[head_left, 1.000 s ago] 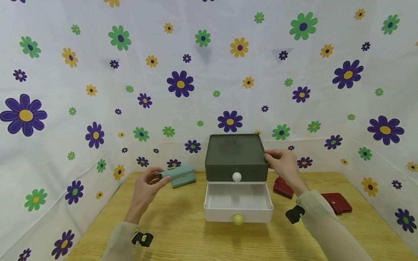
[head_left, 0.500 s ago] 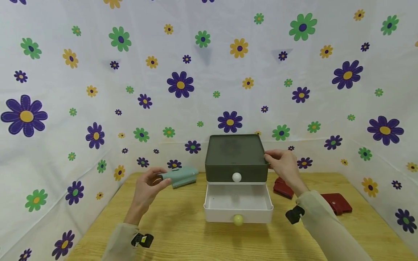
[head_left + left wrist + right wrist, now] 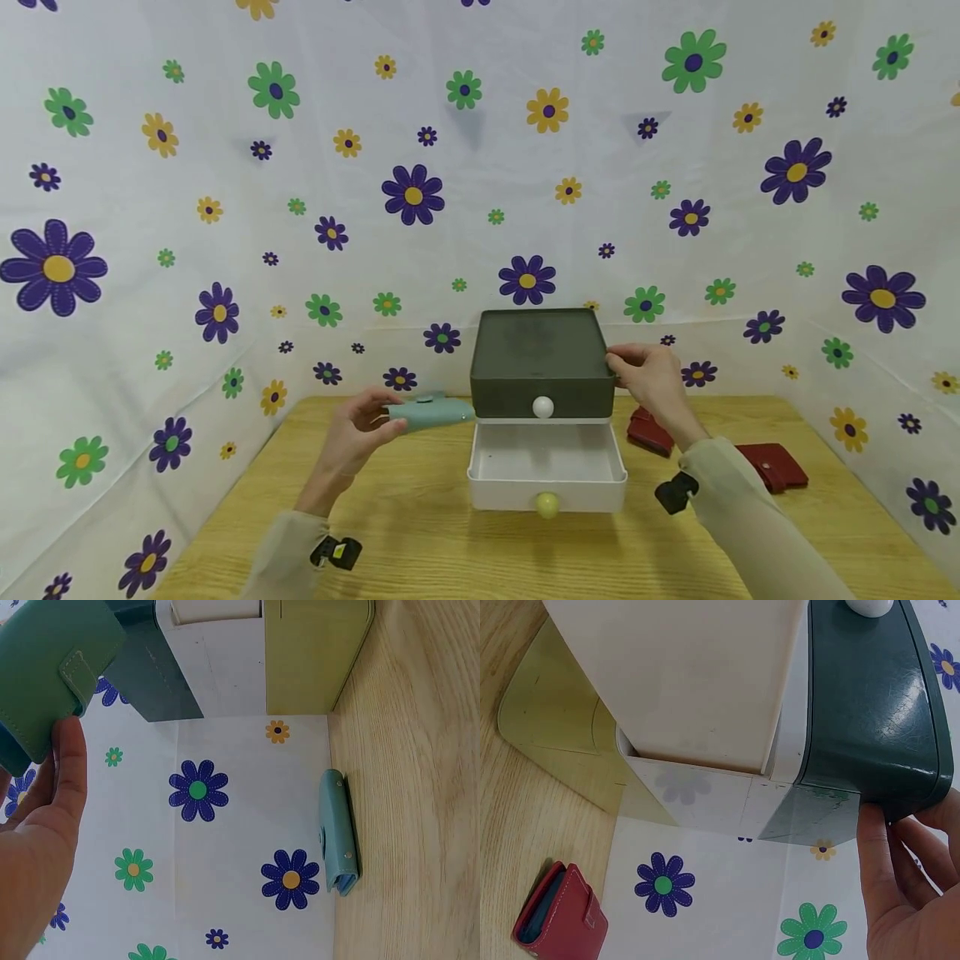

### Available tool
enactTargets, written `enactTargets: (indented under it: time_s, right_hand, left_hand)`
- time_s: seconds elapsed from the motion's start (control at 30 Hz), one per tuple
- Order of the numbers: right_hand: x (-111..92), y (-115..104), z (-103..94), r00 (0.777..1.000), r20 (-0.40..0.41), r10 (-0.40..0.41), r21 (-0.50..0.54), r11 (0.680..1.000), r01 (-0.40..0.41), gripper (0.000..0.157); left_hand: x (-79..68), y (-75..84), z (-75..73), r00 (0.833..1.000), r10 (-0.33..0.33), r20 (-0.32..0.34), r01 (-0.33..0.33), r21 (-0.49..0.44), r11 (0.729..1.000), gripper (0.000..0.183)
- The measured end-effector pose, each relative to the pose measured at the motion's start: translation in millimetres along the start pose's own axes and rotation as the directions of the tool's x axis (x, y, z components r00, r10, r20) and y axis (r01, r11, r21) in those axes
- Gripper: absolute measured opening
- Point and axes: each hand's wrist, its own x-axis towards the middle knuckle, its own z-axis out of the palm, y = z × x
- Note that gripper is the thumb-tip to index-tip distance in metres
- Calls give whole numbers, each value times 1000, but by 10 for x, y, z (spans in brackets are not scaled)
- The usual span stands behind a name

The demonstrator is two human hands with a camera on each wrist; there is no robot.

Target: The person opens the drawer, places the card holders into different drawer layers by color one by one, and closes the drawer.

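Note:
My left hand (image 3: 348,442) pinches a teal wallet (image 3: 431,412) between thumb and fingers, just left of the drawer box. In the left wrist view this wallet (image 3: 56,664) shows a stitched strap. A second teal wallet (image 3: 339,832) lies on the table there; the held one mostly hides it in the head view. My right hand (image 3: 652,379) grips the upper right edge of the drawer box (image 3: 543,350), its fingers (image 3: 876,859) against the dark green top tier. Below that tier, the white drawer (image 3: 547,493) with a yellow-green knob (image 3: 547,505) is pulled out.
Two red wallets, the nearer one (image 3: 772,467) and one closer to the box (image 3: 651,433), lie on the table to its right. A yellow-green bottom tier (image 3: 555,720) shows in the right wrist view. Flower-patterned cloth (image 3: 337,275) surrounds the wooden table (image 3: 420,517).
My left hand has moved right with the teal wallet, turning it so that it reaches the drawer box's left side in view. My right hand stays at the box.

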Motion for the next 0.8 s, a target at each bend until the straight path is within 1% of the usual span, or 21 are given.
enactTargets:
  time_s: [0.2,0.37,0.5,0.67,0.8]
  right_hand:
    - [1,-14,9,1000,-2,-5,11,1000,5,32]
    - [-2,-16,6,1000,-6,-6,17,1000,6,32]
    - [-4,-13,3,1000,-12,-1,18,1000,2,32]
    - [-4,-8,5,1000,-14,1,17,1000,-1,32]
    - [0,7,14,1000,-10,-5,19,1000,5,32]
  left_hand:
    - [7,21,75,998,13,59,-14,3,1000,24]
    - [15,54,169,995,-2,104,-2,39,999,26]
    - [22,68,258,990,-1,144,-7,54,999,29]
    - [26,64,376,979,24,201,-38,66,997,28]
    - [21,56,465,974,31,223,-58,116,992,28]
